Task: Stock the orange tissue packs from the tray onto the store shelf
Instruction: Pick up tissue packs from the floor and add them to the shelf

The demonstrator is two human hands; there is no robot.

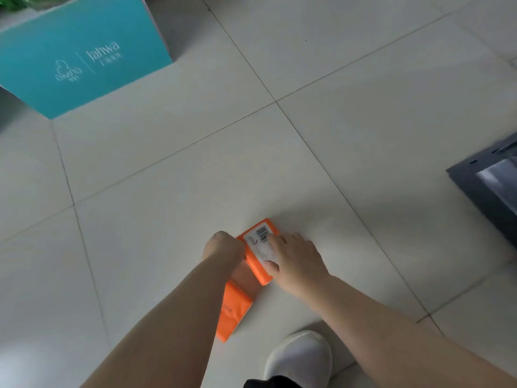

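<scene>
Gripping hands [223, 246] [296, 261] — slick rectangular orange pack [260, 274]

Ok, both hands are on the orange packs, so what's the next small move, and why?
Probably raise the packs and turn to find the shelf: the left hand and right hand both grip them above the floor, and no shelf is in view.

The tissue packs [235, 309] sit between the left hand [223, 246] and right hand [296, 261], over the floor [363, 107]. A cardboard box [84, 57] stands far behind-left, a shoe [300, 357] below-right.
</scene>
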